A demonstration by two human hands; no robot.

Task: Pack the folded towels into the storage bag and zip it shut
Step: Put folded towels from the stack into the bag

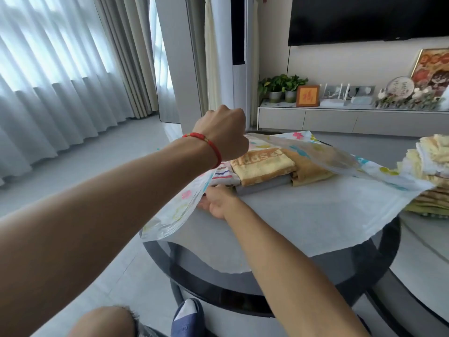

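A clear storage bag point(303, 215) printed with coloured flowers lies open on a round dark table point(267, 285). Inside it sit folded towels: an orange one point(262, 170) on a grey one point(262, 187), a striped one point(223, 176) to the left and a tan one point(308, 170) to the right. My left hand point(222, 135), with a red bracelet at the wrist, grips the bag's upper layer and holds it raised. My right hand point(217, 201) reaches into the bag's mouth, its fingers against the striped and grey towels.
A stack of folded yellow and white towels point(430, 176) stands at the table's right edge. A second round table point(427, 251) adjoins on the right. Beyond are a TV cabinet point(352, 120) with plants and ornaments, and curtains on the left. My knee and a blue slipper point(187, 317) are below.
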